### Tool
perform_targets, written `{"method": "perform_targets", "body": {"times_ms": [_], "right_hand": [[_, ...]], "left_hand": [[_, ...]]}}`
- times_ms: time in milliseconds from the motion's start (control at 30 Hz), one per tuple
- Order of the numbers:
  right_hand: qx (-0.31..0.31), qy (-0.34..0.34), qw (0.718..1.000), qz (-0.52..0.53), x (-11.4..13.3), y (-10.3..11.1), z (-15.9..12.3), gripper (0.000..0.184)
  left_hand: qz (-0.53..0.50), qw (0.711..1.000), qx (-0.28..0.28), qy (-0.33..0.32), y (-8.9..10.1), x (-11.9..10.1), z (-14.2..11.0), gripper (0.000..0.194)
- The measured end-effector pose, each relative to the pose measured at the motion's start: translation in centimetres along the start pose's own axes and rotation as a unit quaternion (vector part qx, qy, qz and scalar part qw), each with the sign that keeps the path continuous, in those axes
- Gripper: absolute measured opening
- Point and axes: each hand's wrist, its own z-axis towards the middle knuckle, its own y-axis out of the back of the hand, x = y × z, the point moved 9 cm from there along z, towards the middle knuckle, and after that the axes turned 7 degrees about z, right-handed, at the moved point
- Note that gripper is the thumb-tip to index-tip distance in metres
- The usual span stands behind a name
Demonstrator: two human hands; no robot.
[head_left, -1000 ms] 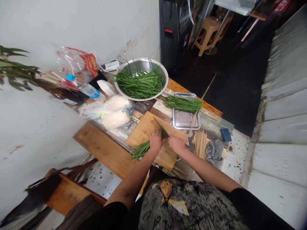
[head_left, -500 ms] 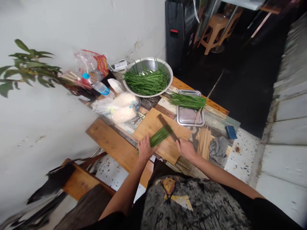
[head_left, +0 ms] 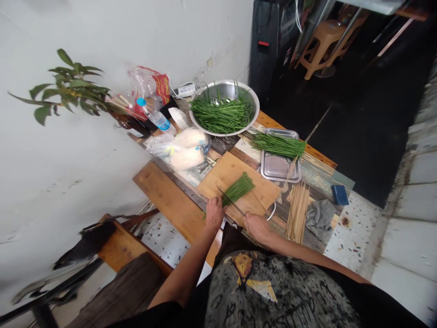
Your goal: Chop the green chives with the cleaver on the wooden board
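A bunch of green chives (head_left: 238, 187) lies across a wooden cutting board (head_left: 235, 175) at the near edge of the table. My left hand (head_left: 214, 212) is closed on the near end of this bunch, at the board's near left corner. My right hand (head_left: 256, 227) is closed on the handle of a knife (head_left: 231, 202), whose blade lies across the chives just beside my left fingers. A steel bowl (head_left: 251, 98) full of chives stands at the far end. A second chive bunch (head_left: 278, 144) rests on a steel tray (head_left: 280, 169).
Bamboo skewers (head_left: 297, 210) lie right of the board, with a grey cloth (head_left: 319, 215) and a blue block (head_left: 339, 194) beyond. Bagged white radishes (head_left: 186, 148), a water bottle (head_left: 155, 116) and a leafy plant (head_left: 68, 89) sit left. A wooden bench (head_left: 167, 202) runs below the table.
The knife has come back from the far part of the chives to the end near my left hand, and my right hand has drawn toward my body. The camera view has shifted left.
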Motion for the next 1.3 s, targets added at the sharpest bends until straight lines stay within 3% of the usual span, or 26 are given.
{"method": "perform_targets", "body": {"times_ms": [267,467,600,700,833,933,1033,1100,1200,1300], "right_hand": [[0.016,-0.023,1.000,-0.007,-0.5,-1.0,0.3,0.023],[0.013,-0.033,0.999,0.009,0.0,-1.6,2.5,0.027],[-0.005,-0.029,0.999,0.026,0.2,-1.2,3.6,0.028],[-0.022,-0.022,0.999,0.041,-0.4,-0.7,3.5,0.031],[-0.041,-0.028,0.997,0.058,-1.6,-0.7,3.1,0.033],[-0.042,-0.035,0.996,0.070,-2.3,-1.2,2.7,0.032],[-0.048,-0.024,0.995,0.083,-2.6,-1.4,2.6,0.034],[-0.055,-0.010,0.994,0.092,-2.6,-1.1,2.6,0.036],[-0.063,0.008,0.992,0.106,-2.6,-0.6,2.7,0.035],[-0.071,0.028,0.989,0.128,-2.5,-0.1,2.6,0.032]], "left_hand": [[0.027,0.999,-0.023,-0.031,-0.4,-0.9,0.0,0.037],[0.048,0.994,-0.064,-0.075,-1.0,-1.2,0.1,0.036],[0.067,0.991,-0.086,-0.073,-0.6,-1.5,-0.3,0.036],[0.074,0.993,-0.071,-0.053,-0.4,-1.5,-0.1,0.030],[0.073,0.997,-0.021,-0.029,-0.7,-0.4,1.9,0.020],[0.054,0.998,-0.026,0.025,0.1,2.2,4.0,0.020],[-0.005,0.992,-0.056,0.113,2.6,6.2,6.3,0.025],[-0.013,0.989,-0.076,0.127,5.6,8.0,8.4,0.025],[0.014,0.987,-0.141,0.082,12.9,8.4,12.6,0.021],[0.036,0.972,-0.229,0.031,21.3,7.0,17.6,0.026]]}}
